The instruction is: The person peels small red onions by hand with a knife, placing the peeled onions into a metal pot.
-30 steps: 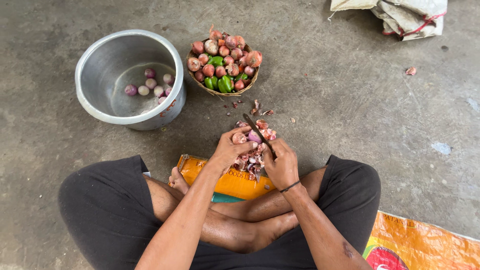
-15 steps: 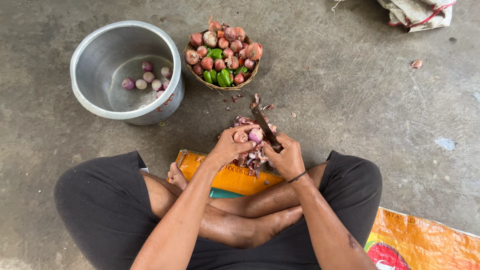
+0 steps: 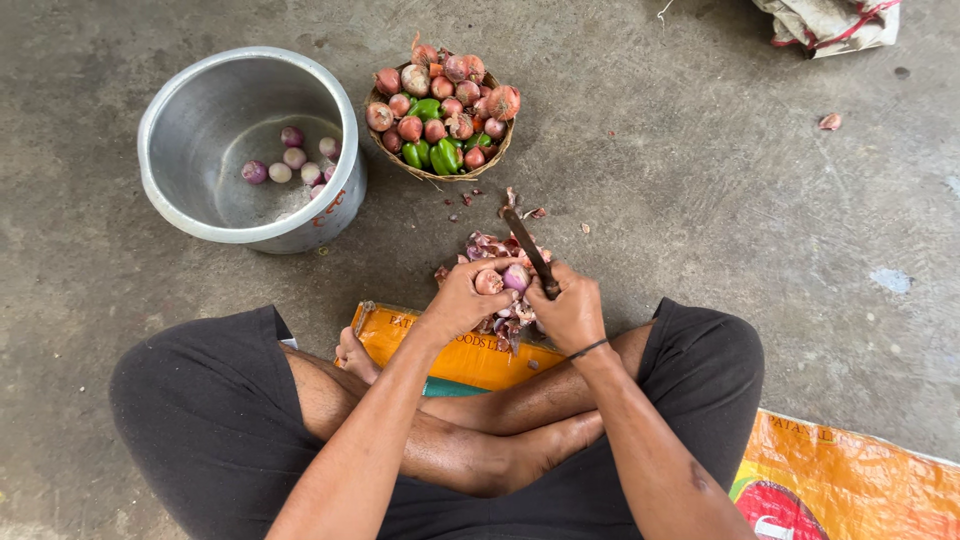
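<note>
I sit cross-legged on a concrete floor. My left hand [image 3: 462,298] grips a small onion [image 3: 514,277] that is partly peeled. My right hand [image 3: 570,312] holds a dark knife [image 3: 526,245] whose blade points away from me, set against that onion. Beneath my hands lies a heap of pink onion skins [image 3: 488,250]. A woven basket [image 3: 495,150] of unpeeled onions and green peppers stands ahead of my hands. To its left a steel pot [image 3: 190,200] contains several peeled onions [image 3: 290,160].
An orange printed sack [image 3: 455,355] lies under my legs and shows again at the lower right [image 3: 850,480]. A crumpled sack [image 3: 825,20] lies at the far right top. Loose skin scraps [image 3: 830,121] dot the floor.
The knife blade has swung slightly and my hands have turned the onion between them. The rest of the scene holds still apart from a small camera shift.
</note>
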